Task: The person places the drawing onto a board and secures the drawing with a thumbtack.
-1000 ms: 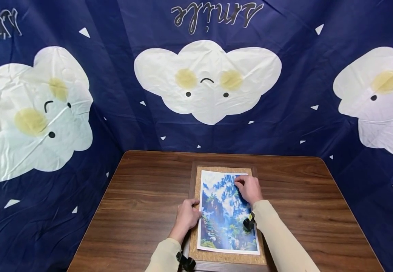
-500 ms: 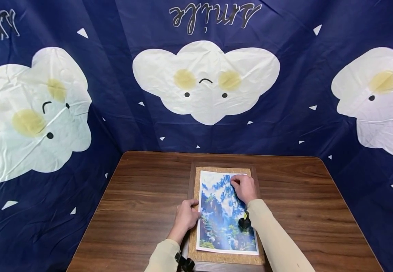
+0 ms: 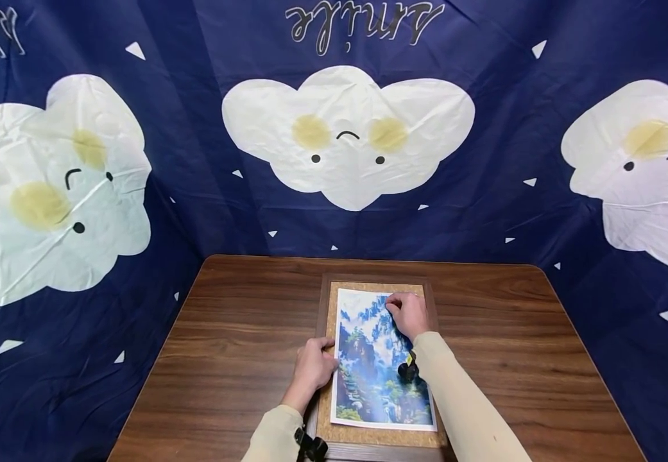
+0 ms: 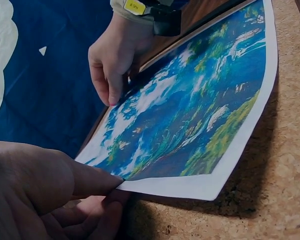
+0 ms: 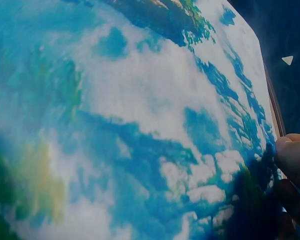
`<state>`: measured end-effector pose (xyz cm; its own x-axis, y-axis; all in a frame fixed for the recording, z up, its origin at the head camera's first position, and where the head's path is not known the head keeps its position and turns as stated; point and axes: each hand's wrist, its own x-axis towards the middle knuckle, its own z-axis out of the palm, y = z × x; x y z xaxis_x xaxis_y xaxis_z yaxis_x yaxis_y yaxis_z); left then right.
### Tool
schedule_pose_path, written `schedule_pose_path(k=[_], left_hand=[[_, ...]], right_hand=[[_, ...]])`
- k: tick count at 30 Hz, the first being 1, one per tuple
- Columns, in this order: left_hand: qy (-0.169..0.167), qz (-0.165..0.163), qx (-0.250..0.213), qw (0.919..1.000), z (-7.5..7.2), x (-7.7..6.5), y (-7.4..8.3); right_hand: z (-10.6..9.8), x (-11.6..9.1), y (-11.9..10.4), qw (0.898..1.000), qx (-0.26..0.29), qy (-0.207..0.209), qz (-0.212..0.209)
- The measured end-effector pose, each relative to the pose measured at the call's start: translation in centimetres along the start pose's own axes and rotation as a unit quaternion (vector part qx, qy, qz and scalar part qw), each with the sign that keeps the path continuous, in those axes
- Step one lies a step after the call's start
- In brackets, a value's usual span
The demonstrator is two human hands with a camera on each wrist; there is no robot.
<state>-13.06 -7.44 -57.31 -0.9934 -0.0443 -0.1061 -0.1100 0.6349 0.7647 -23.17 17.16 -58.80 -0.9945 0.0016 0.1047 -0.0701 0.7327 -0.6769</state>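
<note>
A landscape print (image 3: 376,378), blue mountains and green trees within a white margin, lies over a cork board (image 3: 382,437). My left hand (image 3: 313,364) is at the print's left edge; in the left wrist view its thumb is on top of the margin and fingers are beneath, pinching it. There the near corner of the print curves up off the cork. My right hand (image 3: 411,314) is over the upper right part of the print, thumb and forefinger together at the top edge. In the right wrist view the fingertips (image 5: 285,147) meet that edge at the far right.
A brown wooden frame (image 3: 322,308) surrounds the cork. It lies on a dark wood-grain table (image 3: 241,333). Navy cloth (image 3: 264,218) with white clouds hangs behind and at both sides. A small black camera (image 3: 407,371) on the right wrist hangs over the print.
My right hand has slid a little to the left along the print's upper part. The left hand keeps its grip at the left edge. The head view has shifted slightly.
</note>
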Motion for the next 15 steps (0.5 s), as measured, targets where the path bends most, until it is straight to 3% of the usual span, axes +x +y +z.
schedule_pose_path(k=[15], left_hand=[[-0.003, 0.009, -0.005, 0.9999, -0.04, -0.01, -0.12]], right_hand=[[0.65, 0.9, -0.5, 1.0, 0.0, 0.014, -0.008]])
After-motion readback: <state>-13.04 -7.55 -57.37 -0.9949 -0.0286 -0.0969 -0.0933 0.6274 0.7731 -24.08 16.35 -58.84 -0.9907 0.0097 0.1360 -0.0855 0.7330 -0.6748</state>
